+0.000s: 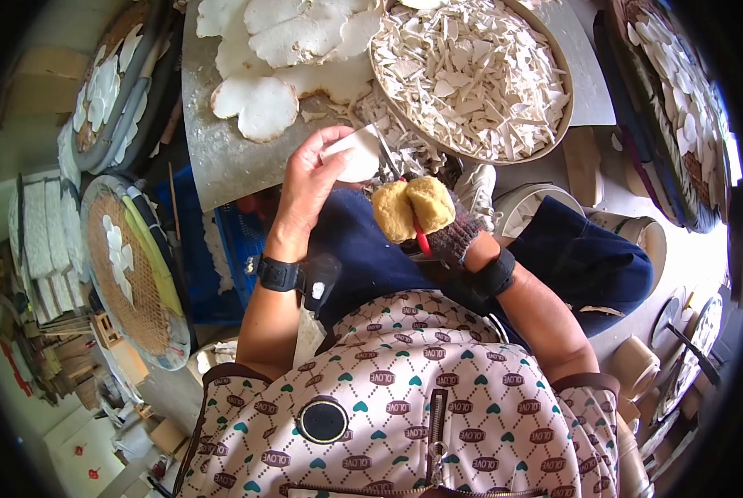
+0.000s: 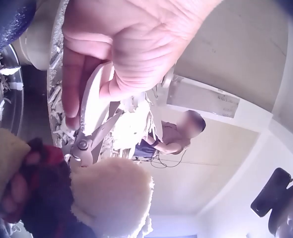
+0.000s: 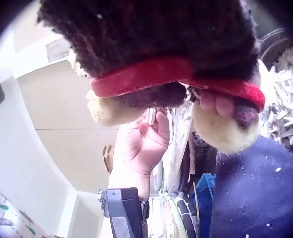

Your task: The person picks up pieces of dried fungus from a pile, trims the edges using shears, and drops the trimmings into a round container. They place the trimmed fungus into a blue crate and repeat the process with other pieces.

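My bare left hand [image 1: 305, 183] pinches a thin, flat white piece [image 1: 356, 159] between thumb and fingers. Dark fingerless knit covers part of my right hand [image 1: 456, 237], which grips red-handled scissors [image 2: 85, 143]. Lumps of yellow foam padding [image 1: 394, 211] surround the handles and hide much of that hand in the head view. In the left wrist view the scissor blades lie right at the edge of the white piece. Just beyond both hands is a grey metal board [image 1: 214, 158] bearing larger lobed white sheets [image 1: 259, 106].
A round tray [image 1: 567, 91] heaped with white strips and scraps stands at the far right of the board. Loose scraps lie beside it. Woven racks [image 1: 135, 274] with white pieces lean at the left, near a blue crate [image 1: 234, 241]. A bucket [image 1: 527, 195] stands right of my knees.
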The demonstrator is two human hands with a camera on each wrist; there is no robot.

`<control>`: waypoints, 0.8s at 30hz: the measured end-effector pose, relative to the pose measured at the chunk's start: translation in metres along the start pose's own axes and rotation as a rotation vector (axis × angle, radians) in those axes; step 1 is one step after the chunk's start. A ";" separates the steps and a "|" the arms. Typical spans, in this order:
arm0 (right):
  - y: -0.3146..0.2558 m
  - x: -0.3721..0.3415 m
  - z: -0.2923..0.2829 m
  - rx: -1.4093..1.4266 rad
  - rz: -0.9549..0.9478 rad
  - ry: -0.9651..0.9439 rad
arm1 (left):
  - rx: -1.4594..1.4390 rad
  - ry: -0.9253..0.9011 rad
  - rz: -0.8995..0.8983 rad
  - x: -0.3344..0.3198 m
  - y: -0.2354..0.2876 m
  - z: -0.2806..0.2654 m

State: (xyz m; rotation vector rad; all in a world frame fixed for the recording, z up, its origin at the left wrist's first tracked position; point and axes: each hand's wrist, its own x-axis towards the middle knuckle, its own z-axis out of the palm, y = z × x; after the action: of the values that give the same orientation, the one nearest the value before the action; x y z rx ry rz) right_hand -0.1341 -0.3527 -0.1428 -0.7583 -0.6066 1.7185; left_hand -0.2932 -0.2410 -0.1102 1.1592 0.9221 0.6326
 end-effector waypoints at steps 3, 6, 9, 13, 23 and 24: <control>0.000 0.001 -0.009 -0.334 -0.058 -0.051 | -0.066 0.120 0.067 0.002 -0.006 0.000; 0.018 -0.001 -0.016 -0.337 -0.022 0.044 | -0.173 0.317 0.187 0.007 -0.019 0.007; 0.014 -0.005 -0.010 -0.277 0.086 0.034 | -0.218 0.403 0.203 0.007 -0.018 0.004; 0.006 -0.001 0.000 -0.092 -0.021 -0.042 | -0.176 0.287 0.158 0.001 -0.010 0.004; 0.012 -0.004 -0.003 -0.018 0.034 -0.046 | -0.029 0.195 0.143 -0.009 -0.002 0.007; 0.013 -0.003 -0.003 -0.064 0.038 -0.054 | -0.013 0.195 0.146 -0.009 -0.002 0.007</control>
State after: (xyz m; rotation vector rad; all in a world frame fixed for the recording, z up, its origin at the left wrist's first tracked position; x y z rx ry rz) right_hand -0.1396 -0.3590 -0.1541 -0.7744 -0.6913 1.7661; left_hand -0.2915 -0.2522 -0.1090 1.1747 1.0016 0.8806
